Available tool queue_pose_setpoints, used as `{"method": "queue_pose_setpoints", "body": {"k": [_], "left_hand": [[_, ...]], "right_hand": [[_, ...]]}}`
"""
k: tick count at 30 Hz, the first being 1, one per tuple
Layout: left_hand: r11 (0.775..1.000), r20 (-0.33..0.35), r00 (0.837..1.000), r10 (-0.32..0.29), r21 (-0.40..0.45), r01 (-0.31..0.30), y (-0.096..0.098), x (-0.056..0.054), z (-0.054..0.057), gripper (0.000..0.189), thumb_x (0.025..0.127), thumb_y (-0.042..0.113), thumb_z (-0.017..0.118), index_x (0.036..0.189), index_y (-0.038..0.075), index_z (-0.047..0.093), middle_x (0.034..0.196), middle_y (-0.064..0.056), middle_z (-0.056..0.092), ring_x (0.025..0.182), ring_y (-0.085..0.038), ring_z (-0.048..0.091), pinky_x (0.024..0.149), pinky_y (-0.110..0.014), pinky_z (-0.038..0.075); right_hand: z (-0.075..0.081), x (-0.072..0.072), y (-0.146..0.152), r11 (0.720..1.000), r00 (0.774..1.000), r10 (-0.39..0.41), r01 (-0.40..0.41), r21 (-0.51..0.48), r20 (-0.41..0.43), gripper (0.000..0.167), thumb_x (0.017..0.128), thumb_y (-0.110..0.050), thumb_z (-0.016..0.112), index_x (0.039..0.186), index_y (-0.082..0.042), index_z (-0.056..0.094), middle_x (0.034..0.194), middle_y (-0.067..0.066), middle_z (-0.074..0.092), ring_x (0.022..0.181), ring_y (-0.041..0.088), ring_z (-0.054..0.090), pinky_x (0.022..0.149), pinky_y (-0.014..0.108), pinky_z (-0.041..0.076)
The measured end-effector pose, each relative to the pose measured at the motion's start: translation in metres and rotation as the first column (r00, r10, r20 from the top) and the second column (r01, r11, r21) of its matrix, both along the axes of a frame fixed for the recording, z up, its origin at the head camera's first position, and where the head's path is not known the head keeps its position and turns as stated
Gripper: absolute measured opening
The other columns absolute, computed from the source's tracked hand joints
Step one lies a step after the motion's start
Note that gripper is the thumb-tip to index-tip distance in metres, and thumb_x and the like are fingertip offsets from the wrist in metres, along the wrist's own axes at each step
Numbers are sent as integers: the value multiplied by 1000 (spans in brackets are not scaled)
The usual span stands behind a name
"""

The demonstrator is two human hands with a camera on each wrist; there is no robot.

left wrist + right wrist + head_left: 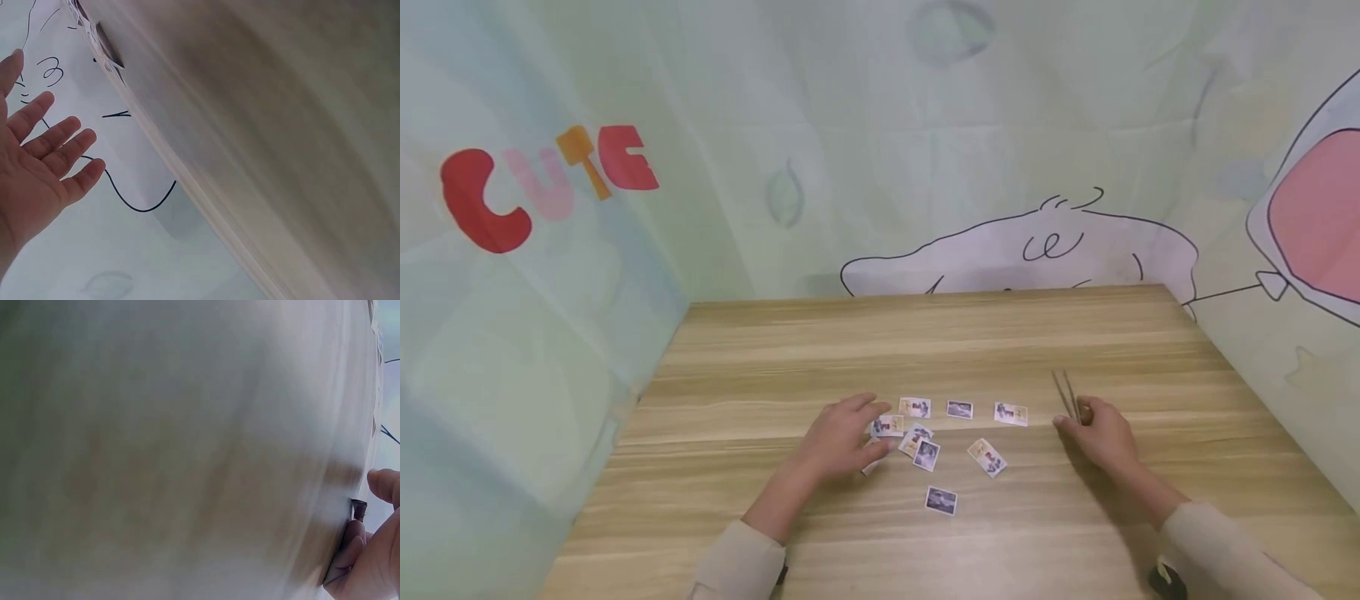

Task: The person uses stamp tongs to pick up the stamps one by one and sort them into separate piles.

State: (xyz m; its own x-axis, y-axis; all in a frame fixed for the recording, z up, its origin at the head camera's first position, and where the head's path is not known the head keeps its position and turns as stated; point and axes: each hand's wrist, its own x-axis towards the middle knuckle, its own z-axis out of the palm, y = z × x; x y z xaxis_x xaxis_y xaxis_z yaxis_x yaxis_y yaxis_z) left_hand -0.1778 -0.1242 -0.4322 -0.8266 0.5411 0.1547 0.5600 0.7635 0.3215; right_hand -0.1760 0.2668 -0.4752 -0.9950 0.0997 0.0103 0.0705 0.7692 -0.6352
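My left hand (842,435), fingers spread and slightly bent, is over the left end of a group of small printed picture cards. It partly hides a card (871,458) under the thumb, and another card (889,426) shows beside its fingertips. In the left wrist view the fingers of this hand (47,150) are extended with nothing between them. On the right, my right hand (1101,435) holds a pair of thin metal tweezers (1065,393), whose two tips point away from me and stand apart. The right wrist view shows only part of that hand (375,556), low at the tabletop.
Several more cards lie scattered face up on the wooden table (760,350). One dark card (927,455) overlaps a colourful one (913,438); a tilted card (987,457) and a dark card (942,500) lie apart. A printed cloth (737,167) surrounds the table.
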Motion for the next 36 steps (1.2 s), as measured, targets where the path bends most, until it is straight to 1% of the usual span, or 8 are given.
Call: {"method": "queue_pose_setpoints", "body": {"k": [4, 11, 17, 22, 26, 29, 33, 36], "left_hand": [[999, 15, 1000, -23, -28, 24, 5, -1, 0, 58, 83, 43, 65, 129, 8, 54, 133, -19, 47, 121, -35, 43, 98, -53, 33], [997, 114, 993, -35, -65, 42, 15, -2, 0, 63, 81, 44, 66, 133, 11, 51, 138, -19, 41, 126, -35, 37, 101, -54, 28], [994, 129, 991, -46, -94, 58, 23, -5, -3, 64, 79, 44, 67, 133, 11, 51, 139, -19, 40, 126, -35, 37, 101, -54, 29], [991, 163, 985, -50, -111, 69, 30, -6, -5, 65, 80, 46, 66, 134, 13, 50, 140, -17, 39, 127, -34, 36, 100, -55, 29], [991, 200, 979, -38, -120, 63, 34, -7, -6, 66, 79, 46, 67, 134, 14, 50, 142, -16, 37, 128, -33, 34, 101, -55, 29], [990, 224, 974, -39, -123, 68, 36, -8, -7, 67, 78, 44, 68, 135, 14, 50, 144, -15, 35, 130, -32, 33, 101, -54, 28], [987, 244, 969, -43, -139, 79, 39, -9, -8, 69, 76, 44, 69, 135, 13, 49, 145, -14, 33, 131, -32, 31, 102, -53, 27], [985, 252, 967, -46, -148, 85, 40, -10, -8, 71, 75, 45, 70, 135, 14, 49, 146, -14, 32, 131, -34, 29, 102, -53, 26]], "right_hand": [[1, -2, 2, 1000, 1000, 12, -12, 19, 4, 63, 87, -27, 63, 125, 18, 41, 106, 35, 55, 95, 45, 55, 77, 53, 47], [3, -7, 3, 999, 999, 13, -14, 35, 30, 63, 88, -29, 63, 123, 18, 42, 102, 33, 57, 89, 42, 56, 72, 51, 47], [2, -9, 2, 999, 1000, -6, 5, 33, 22, 54, 88, -24, 61, 121, 16, 46, 103, 32, 59, 91, 42, 57, 74, 51, 47], [2, -8, 3, 999, 1000, -9, 9, 36, 7, 51, 88, -23, 61, 119, 15, 48, 101, 31, 60, 89, 41, 58, 72, 50, 47], [1, -8, 4, 999, 1000, -26, 25, 36, 14, 50, 89, -25, 61, 119, 14, 50, 100, 30, 60, 87, 39, 59, 68, 46, 48], [-1, -8, 5, 998, 999, -46, 46, 46, 11, 48, 89, -26, 61, 118, 11, 52, 97, 26, 62, 81, 35, 59, 62, 41, 48], [-4, -8, 4, 997, 998, -61, 62, 53, -9, 45, 88, -26, 61, 115, 9, 56, 90, 20, 63, 70, 26, 56, 54, 32, 44], [-6, -8, 4, 996, 997, -76, 77, 51, -23, 43, 87, -26, 62, 113, 7, 58, 88, 18, 63, 66, 23, 54, 51, 30, 42]]}}
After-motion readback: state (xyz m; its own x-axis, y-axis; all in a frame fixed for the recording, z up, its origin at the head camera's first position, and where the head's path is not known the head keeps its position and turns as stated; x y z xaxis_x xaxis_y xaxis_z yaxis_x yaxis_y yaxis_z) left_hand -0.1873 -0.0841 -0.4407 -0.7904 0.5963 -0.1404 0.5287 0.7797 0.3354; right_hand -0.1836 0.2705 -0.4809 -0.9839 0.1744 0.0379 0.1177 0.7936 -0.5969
